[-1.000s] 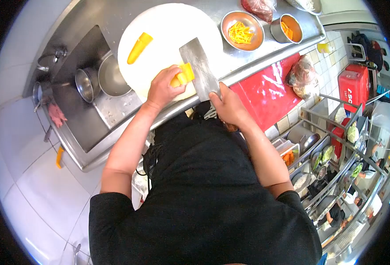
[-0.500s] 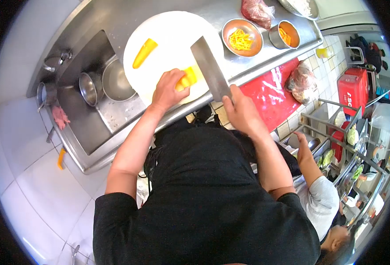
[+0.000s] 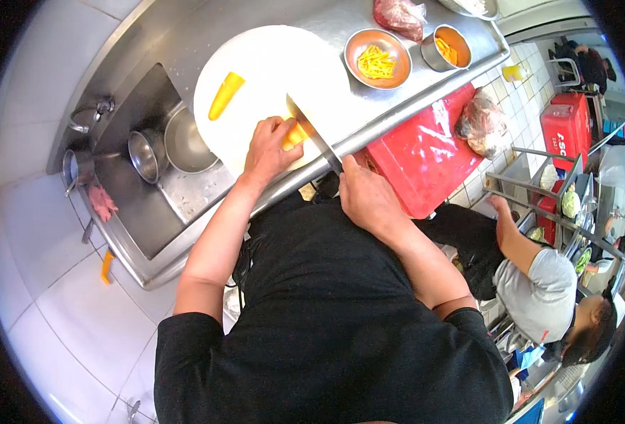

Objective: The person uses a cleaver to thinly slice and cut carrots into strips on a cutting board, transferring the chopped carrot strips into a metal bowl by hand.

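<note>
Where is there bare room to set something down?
Bare: the board beyond the cleaver, right of the loose carrot; the counter between board and red bag. Crowded: around left hand, carrot chunk and cleaver; by bowl, pot and red bag.

A working kitchen is shown. A steel sink [image 3: 141, 212] with nested metal bowls is seen, and food-laden metal racks [image 3: 539, 191] are crowded behind.

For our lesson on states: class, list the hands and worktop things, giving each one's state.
Left hand: closed on held carrot
Right hand: gripping cleaver
Cleaver: held, blade nearly edge-on to view
Held carrot: partly hidden
Loose carrot: lying on board
Board: lying flat
Bowl: upright, holding thin strips
Pot: open, holding orange pieces
Tap: no stream visible
</note>
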